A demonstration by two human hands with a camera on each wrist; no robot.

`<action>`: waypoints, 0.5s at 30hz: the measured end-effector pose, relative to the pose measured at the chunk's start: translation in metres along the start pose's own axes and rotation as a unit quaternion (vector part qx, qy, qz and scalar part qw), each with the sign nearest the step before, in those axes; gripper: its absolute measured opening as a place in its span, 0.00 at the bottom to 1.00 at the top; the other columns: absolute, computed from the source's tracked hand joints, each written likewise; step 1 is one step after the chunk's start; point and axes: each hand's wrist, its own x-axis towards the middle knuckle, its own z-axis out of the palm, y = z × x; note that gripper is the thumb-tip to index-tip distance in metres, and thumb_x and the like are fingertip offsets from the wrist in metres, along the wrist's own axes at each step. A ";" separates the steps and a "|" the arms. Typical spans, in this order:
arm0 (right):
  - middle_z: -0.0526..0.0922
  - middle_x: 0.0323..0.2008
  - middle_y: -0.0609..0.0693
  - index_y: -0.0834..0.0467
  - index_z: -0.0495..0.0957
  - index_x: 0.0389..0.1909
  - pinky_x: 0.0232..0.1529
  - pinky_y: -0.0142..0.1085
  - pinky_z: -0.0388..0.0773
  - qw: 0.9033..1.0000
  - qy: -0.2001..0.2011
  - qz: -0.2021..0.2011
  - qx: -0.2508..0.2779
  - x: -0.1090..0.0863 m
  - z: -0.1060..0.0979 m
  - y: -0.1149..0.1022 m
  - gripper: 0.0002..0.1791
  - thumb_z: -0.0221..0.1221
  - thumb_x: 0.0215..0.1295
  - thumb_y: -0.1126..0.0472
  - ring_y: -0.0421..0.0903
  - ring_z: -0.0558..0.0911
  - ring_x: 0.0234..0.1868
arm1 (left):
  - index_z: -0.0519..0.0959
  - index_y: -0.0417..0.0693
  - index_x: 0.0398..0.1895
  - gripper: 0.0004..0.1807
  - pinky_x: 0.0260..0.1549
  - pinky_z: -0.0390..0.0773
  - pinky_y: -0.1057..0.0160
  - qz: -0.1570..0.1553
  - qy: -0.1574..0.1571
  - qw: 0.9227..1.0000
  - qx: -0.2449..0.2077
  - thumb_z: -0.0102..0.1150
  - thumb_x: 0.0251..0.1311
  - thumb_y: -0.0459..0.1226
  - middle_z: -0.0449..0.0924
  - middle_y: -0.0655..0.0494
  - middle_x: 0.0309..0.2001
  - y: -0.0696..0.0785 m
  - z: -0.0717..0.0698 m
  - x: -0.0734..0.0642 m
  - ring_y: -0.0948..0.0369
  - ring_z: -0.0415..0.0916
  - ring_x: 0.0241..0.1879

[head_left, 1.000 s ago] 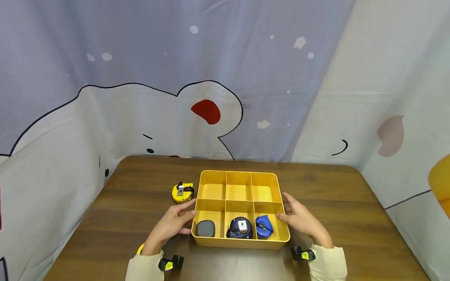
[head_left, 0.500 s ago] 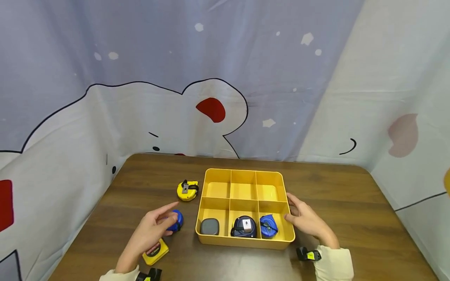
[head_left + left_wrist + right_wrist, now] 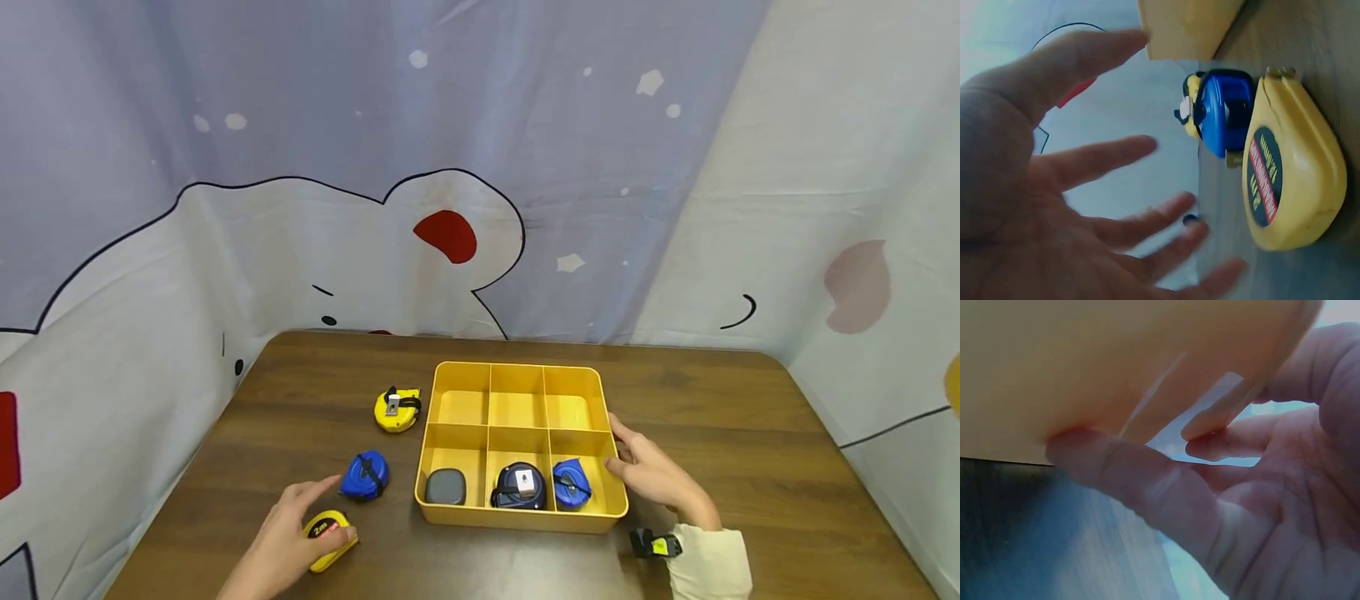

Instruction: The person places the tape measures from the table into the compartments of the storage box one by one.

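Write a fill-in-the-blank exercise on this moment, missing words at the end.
The yellow tray is divided into ____ compartments.
Inside its near left compartment, the item is ____ in color.
Between the yellow tape measure marked 2m and the other yellow one lies a ____ tape measure.
The left hand has its fingers spread, while the tray's side is touched by the ____ hand.

Missing words: six; gray; blue; right

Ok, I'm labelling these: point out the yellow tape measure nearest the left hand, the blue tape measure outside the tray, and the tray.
Yellow tape measure [image 3: 1297,165]: left wrist view, on its yellow casing.
Blue tape measure [image 3: 366,476]: head view, middle of its body.
Tray [image 3: 517,520]: head view, its near outer wall.
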 end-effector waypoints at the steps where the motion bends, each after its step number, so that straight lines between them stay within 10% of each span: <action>1: 0.44 0.68 0.69 0.71 0.37 0.69 0.48 0.40 0.75 1.000 -0.001 -0.001 0.001 0.000 0.001 0.000 0.37 0.45 0.63 0.73 0.61 0.70 0.57 | 0.66 0.48 0.64 0.43 0.44 0.69 0.40 -0.003 -0.010 1.000 0.010 0.68 0.43 0.53 0.62 0.37 0.58 -0.001 0.001 0.000 0.38 0.61 0.55; 8: 0.40 0.69 0.68 0.70 0.37 0.69 0.50 0.42 0.74 1.000 -0.005 0.011 0.015 -0.002 0.003 0.000 0.37 0.44 0.64 0.72 0.62 0.66 0.60 | 0.69 0.46 0.60 0.43 0.38 0.69 0.39 -0.020 -0.101 0.994 0.042 0.73 0.35 0.45 0.61 0.37 0.51 -0.010 0.010 0.006 0.41 0.61 0.44; 15: 0.40 0.69 0.69 0.71 0.37 0.69 0.49 0.43 0.75 1.000 -0.003 0.008 0.030 -0.001 0.003 0.000 0.36 0.44 0.64 0.72 0.63 0.66 0.60 | 0.72 0.47 0.54 0.38 0.29 0.69 0.48 -0.041 -0.109 0.992 0.049 0.74 0.32 0.35 0.54 0.41 0.41 -0.015 0.020 0.013 0.44 0.56 0.36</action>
